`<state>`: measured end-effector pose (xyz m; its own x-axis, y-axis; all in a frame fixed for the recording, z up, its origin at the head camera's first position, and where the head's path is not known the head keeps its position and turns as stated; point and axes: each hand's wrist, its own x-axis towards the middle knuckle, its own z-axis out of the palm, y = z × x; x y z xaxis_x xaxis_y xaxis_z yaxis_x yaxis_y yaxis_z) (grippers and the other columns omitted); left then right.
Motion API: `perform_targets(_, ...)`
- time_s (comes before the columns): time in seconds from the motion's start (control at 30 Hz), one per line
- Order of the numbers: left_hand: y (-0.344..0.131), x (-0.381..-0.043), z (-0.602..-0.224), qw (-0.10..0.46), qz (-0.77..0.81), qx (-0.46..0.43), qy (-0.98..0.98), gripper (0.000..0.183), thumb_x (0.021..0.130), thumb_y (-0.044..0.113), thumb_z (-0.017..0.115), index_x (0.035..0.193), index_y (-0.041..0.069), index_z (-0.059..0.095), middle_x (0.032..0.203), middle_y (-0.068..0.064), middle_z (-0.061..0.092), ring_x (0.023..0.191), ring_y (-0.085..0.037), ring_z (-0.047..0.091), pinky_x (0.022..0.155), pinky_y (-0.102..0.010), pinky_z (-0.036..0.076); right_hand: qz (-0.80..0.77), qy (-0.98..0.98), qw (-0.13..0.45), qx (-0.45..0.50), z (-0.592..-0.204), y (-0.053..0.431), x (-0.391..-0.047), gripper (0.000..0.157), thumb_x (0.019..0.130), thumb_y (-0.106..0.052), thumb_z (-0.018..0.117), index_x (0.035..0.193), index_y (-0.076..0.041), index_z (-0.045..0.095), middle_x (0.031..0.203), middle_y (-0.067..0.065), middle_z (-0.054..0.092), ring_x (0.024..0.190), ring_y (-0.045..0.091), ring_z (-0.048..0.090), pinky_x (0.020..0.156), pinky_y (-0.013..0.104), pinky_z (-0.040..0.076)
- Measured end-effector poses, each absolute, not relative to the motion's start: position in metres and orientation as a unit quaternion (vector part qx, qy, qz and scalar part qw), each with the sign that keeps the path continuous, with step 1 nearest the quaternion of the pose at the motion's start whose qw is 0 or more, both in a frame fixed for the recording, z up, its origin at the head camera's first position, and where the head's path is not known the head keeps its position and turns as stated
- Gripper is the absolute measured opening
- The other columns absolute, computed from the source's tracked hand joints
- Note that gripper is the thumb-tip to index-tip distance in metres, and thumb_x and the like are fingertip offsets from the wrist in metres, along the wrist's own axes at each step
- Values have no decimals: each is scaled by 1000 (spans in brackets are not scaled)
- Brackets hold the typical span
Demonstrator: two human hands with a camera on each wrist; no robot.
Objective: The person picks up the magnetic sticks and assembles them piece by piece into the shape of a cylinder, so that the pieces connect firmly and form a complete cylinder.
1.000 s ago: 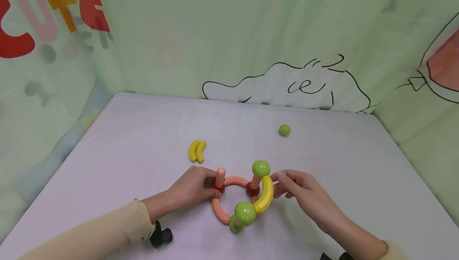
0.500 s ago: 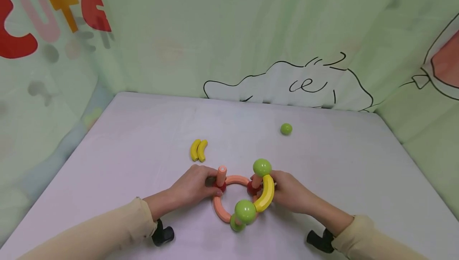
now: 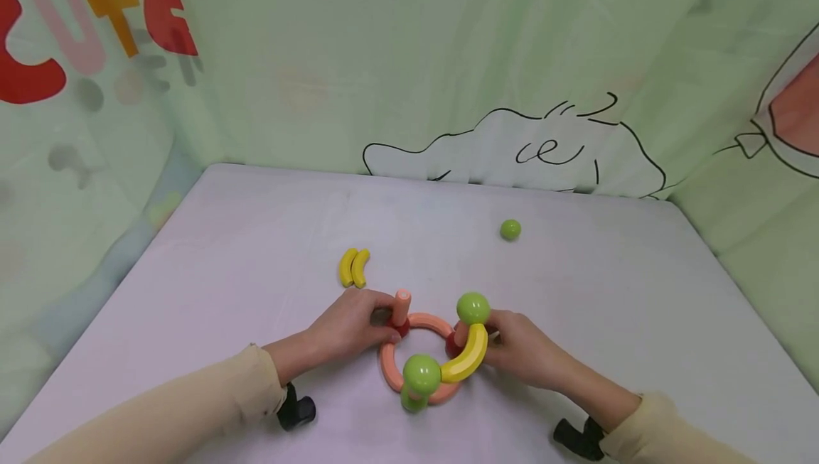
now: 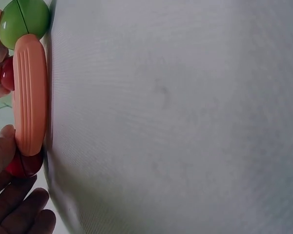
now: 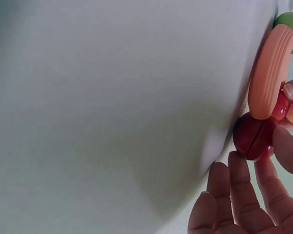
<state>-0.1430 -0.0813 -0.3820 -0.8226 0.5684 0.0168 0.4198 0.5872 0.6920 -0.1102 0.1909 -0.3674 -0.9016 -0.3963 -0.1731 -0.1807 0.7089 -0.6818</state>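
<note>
Between the hands stands a toy frame: a ring of curved orange bars joined by red and green balls. My left hand pinches the red ball on the ring's left, below a bare upright orange peg. On the other side, my right hand grips the right red ball between thumb and fingers, partly hidden in the head view. Above the ring, a yellow curved bar links a green ball at the right with another green ball in front.
Two yellow curved bars lie side by side beyond the left hand. A loose green ball sits farther back on the white table. Printed cloth walls rise behind and beside it.
My right hand has moved left and taken hold of the right red ball. The frame has turned slightly clockwise as seen from above, its front green ball shifting left. The left hand keeps its hold.
</note>
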Motion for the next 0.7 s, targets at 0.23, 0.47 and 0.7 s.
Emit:
perform_targets(0.23, -82, -136, -377, 96, 347, 239, 902, 31, 84, 14, 84, 112, 7, 75, 105, -4, 77, 106, -22, 70, 96, -42, 57, -327, 920, 153, -152, -368, 190, -105, 24, 86, -12, 81, 106, -3, 71, 105, 6, 75, 95, 20, 68, 88, 49, 61)
perform_targets(0.47, -82, -121, -371, 160, 310, 180, 920, 31, 85, 30, 81, 93, 3, 69, 69, 1, 62, 65, -13, 55, 59, -25, 44, -325, 920, 153, -154, -367, 190, -99, 20, 87, -9, 79, 104, -4, 72, 104, 5, 76, 98, 22, 70, 89, 49, 61)
perform_targets(0.7, -77, -118, -373, 183, 299, 175, 920, 24, 83, 22, 79, 80, 8, 59, 64, 0, 56, 59, -13, 49, 53, -22, 36, -319, 921, 160, -154, -368, 193, -95, 18, 88, -12, 78, 103, -5, 73, 97, 0, 76, 93, 18, 69, 85, 50, 59)
